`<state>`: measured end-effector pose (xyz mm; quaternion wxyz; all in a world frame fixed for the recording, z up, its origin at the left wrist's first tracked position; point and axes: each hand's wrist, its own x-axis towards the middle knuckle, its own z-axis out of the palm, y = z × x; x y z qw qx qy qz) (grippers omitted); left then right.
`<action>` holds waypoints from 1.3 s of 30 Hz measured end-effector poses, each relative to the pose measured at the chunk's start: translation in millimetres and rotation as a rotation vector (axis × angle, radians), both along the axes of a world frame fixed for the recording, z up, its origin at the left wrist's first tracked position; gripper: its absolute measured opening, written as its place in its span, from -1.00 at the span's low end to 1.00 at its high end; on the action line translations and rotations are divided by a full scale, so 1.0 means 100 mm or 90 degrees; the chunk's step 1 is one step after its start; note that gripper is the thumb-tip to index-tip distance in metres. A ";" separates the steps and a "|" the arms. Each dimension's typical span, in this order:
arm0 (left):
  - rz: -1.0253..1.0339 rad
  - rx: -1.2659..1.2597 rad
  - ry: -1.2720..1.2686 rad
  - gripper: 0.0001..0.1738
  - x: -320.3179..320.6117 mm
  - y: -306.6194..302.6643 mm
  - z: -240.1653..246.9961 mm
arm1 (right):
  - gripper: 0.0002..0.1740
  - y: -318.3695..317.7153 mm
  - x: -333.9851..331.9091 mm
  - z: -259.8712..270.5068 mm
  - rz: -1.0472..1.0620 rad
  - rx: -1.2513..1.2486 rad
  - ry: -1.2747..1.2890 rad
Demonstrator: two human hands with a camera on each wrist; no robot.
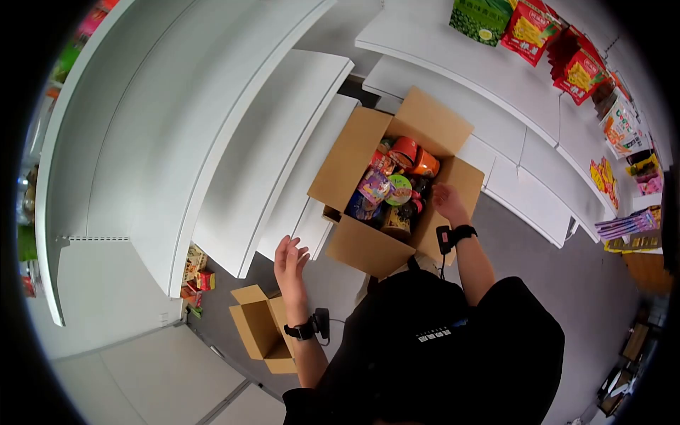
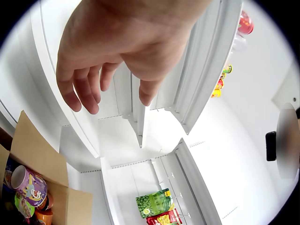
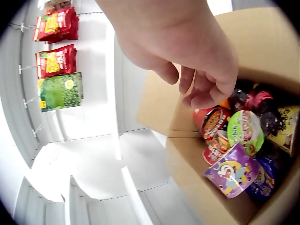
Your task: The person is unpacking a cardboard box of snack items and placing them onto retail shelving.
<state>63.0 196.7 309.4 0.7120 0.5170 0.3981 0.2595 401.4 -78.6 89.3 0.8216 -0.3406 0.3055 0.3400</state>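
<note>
A large cardboard box with spread flaps holds packaged foods. Among them are a purple cup, a bowl with a green lid, a red tub, an orange tub and dark bottles. Over the box's right side hangs my right hand, its fingers loosely curled above the goods with nothing in them. My left hand is raised left of the box, near the low shelf ends. Its fingers are relaxed and hold nothing, as the left wrist view also shows.
White shelving runs along the left, and more shelves stand behind and right of the box. Green bags and red snack bags hang at upper right. A smaller open carton lies on the floor at lower left.
</note>
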 end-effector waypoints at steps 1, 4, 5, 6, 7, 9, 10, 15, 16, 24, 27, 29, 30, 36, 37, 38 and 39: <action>-0.002 0.003 0.001 -0.46 0.00 0.00 0.02 | -0.85 0.02 -0.06 -0.10 -0.005 -0.014 0.040; -0.007 0.019 0.011 -0.47 -0.01 0.00 0.03 | -0.83 0.06 -0.19 -0.47 -0.012 -0.029 0.157; -0.004 0.019 0.020 -0.46 -0.03 -0.01 0.03 | -0.83 0.06 -0.24 -0.64 -0.004 -0.043 0.180; -0.001 0.019 0.029 -0.46 -0.05 -0.02 0.02 | -0.82 0.06 -0.30 -0.74 0.005 -0.057 0.205; 0.003 0.021 0.038 -0.45 -0.06 -0.03 0.02 | -0.81 0.08 -0.35 -0.85 0.014 -0.070 0.229; 0.020 0.020 0.069 -0.45 -0.09 -0.07 0.04 | -0.73 0.14 -0.44 -1.04 0.051 -0.127 0.230; 0.030 0.020 0.087 -0.45 -0.11 -0.10 0.05 | -0.69 0.16 -0.49 -1.13 0.072 -0.154 0.231; 0.050 0.014 0.129 -0.44 -0.16 -0.15 0.12 | -0.31 0.29 -0.59 -1.46 0.153 -0.149 0.238; 0.050 0.015 0.138 -0.44 -0.16 -0.16 0.14 | -0.29 0.35 -0.58 -1.41 0.147 -0.169 0.260; 0.048 0.011 0.187 -0.43 -0.17 -0.16 0.17 | -0.29 0.44 -0.55 -1.62 0.217 -0.213 0.250; 0.051 0.013 0.191 -0.44 -0.11 -0.20 0.19 | -0.35 0.45 -0.57 -1.62 0.198 -0.208 0.200; 0.048 0.018 0.201 -0.44 -0.08 -0.22 0.19 | -0.32 0.49 -0.54 -1.72 0.207 -0.226 0.248; 0.048 0.022 0.206 -0.44 -0.05 -0.23 0.20 | -0.31 0.49 -0.53 -1.71 0.212 -0.241 0.246; 0.006 0.024 0.178 -0.38 0.03 -0.24 0.17 | -0.38 0.46 -0.46 -1.60 0.261 -0.250 0.173; 0.004 0.024 0.173 -0.38 0.03 -0.24 0.18 | -0.41 0.42 -0.50 -1.59 0.250 -0.210 0.138; 0.002 0.023 0.167 -0.39 0.05 -0.26 0.19 | -0.44 0.38 -0.52 -1.56 0.238 -0.172 0.101; 0.001 0.023 0.159 -0.39 0.08 -0.27 0.19 | -0.47 0.38 -0.52 -1.55 0.233 -0.152 0.147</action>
